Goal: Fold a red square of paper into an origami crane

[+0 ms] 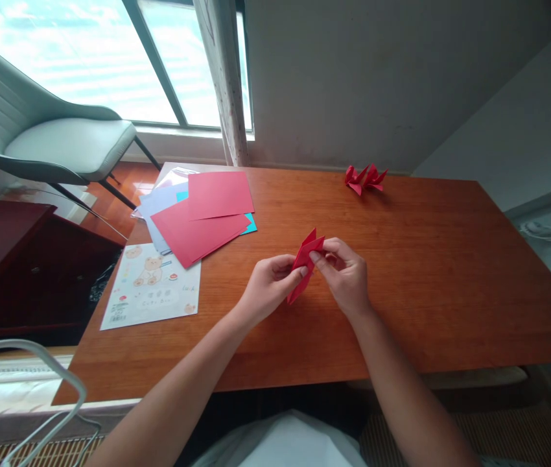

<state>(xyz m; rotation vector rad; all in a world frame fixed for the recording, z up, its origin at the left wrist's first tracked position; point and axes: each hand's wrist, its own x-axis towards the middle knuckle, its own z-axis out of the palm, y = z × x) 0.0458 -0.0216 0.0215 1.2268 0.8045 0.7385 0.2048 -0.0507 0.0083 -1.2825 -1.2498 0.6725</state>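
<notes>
Between my two hands, above the middle of the wooden table (426,279), is a piece of folded red paper (307,251), narrow with pointed ends. My left hand (273,282) pinches its left side, thumb on the near face. With thumb and fingers closed, my right hand (346,272) grips its upper right edge. Some of the fingers behind the paper are hidden. Farther back on the table stand red origami figures (365,179) with pointed, petal-like tips; they touch or overlap, so I cannot tell them fully apart.
Red paper sheets (220,194) lie on pale and blue sheets at the table's left. Nearer is a white printed sheet (152,285) with cartoon bears. A grey chair (71,143) stands by the window, beside a curtain (224,78). A white curved tube (69,379) is at lower left.
</notes>
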